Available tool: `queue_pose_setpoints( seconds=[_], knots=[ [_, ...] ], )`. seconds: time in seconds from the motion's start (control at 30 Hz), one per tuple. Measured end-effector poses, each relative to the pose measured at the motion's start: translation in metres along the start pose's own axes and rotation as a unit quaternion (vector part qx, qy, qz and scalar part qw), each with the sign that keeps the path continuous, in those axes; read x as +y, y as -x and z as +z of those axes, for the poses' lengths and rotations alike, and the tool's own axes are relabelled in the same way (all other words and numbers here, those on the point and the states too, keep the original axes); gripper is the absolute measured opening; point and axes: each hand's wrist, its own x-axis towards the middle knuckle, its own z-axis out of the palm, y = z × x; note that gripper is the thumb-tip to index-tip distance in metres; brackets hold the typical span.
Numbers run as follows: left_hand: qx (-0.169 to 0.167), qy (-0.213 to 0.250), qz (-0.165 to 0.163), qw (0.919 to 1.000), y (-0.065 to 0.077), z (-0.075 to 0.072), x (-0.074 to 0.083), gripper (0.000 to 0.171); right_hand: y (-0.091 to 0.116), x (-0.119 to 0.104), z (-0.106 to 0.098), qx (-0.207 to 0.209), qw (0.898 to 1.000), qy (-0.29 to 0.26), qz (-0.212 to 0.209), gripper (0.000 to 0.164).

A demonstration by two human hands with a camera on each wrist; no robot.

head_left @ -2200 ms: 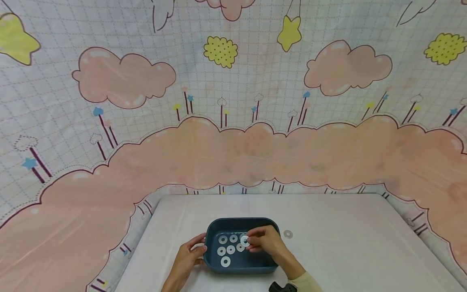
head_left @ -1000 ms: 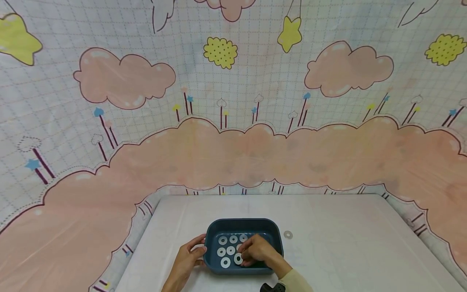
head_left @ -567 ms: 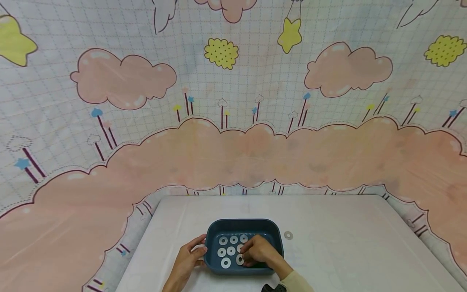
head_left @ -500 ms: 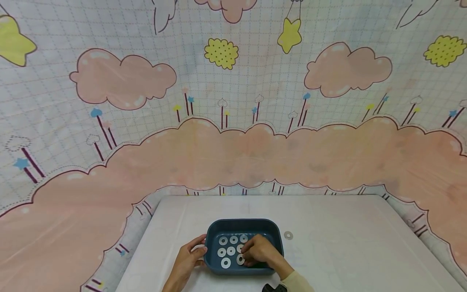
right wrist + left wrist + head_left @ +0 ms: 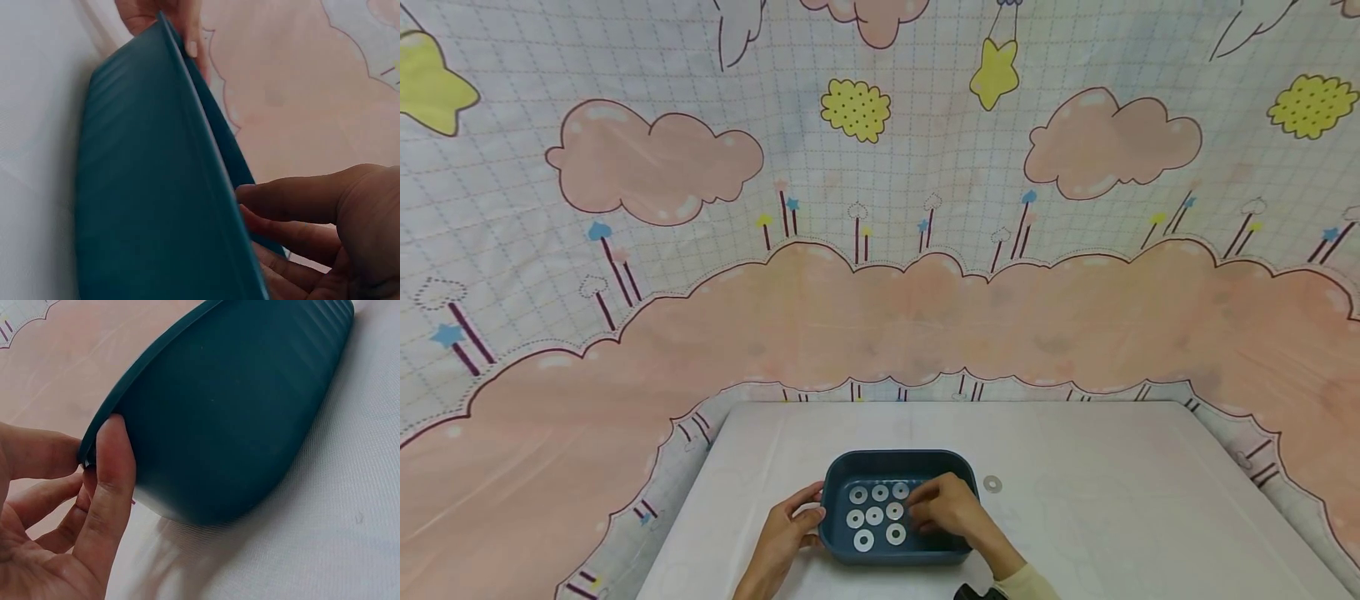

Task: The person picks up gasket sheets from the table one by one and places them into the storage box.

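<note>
A dark teal rectangular tray (image 5: pixel 898 550) holds several flat pale washers, laid out in rough rows on its floor. At its left end my left hand (image 5: pixel 782 529) pinches the rim; the left wrist view shows the thumb and fingers of this hand (image 5: pixel 62 525) on either side of the wall. Over the right half of the tray hovers my right hand (image 5: pixel 947 504), loosely bent, with no washer visible in it. Nearest to its fingers are the middle washer (image 5: pixel 902 510) and front washer (image 5: pixel 896 541) of the right-hand row. The tray wall partly hides those fingers in the right wrist view.
One more washer (image 5: pixel 992 483) lies on the white-covered table (image 5: pixel 1112 500), just right of the tray. A cloud-patterned cloth (image 5: pixel 880 325) hangs behind. A black device (image 5: pixel 977 592) is at the right wrist.
My right hand has set a washer down at the front of the right-hand row, let go, and lifted away to the right. The left hand keeps its place at the tray.
</note>
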Motion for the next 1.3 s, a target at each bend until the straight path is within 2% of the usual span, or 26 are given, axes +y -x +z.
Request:
queue_pose_setpoints(
  seconds=[0.43, 0.73, 1.07, 1.3],
  knots=[
    [-0.001, 0.005, 0.004, 1.0, 0.0, 0.0, -0.001, 0.051, 0.019, -0.003, -0.028, 0.007, 0.997, -0.055, -0.063, 0.031],
    [-0.001, 0.005, 0.009, 0.9999, 0.001, 0.002, 0.002, 0.051, 0.024, 0.003, -0.049, 0.035, 0.993, -0.09, -0.064, 0.037],
    [0.002, 0.004, 0.007, 1.0, 0.001, 0.002, 0.001, 0.051, 0.031, 0.017, -0.077, 0.064, 0.989, -0.098, -0.086, 0.039],
    [0.003, -0.001, 0.014, 0.9999, 0.003, 0.003, 0.0, 0.051, 0.032, 0.029, -0.092, 0.113, 0.987, -0.071, -0.087, 0.037]
  ],
)
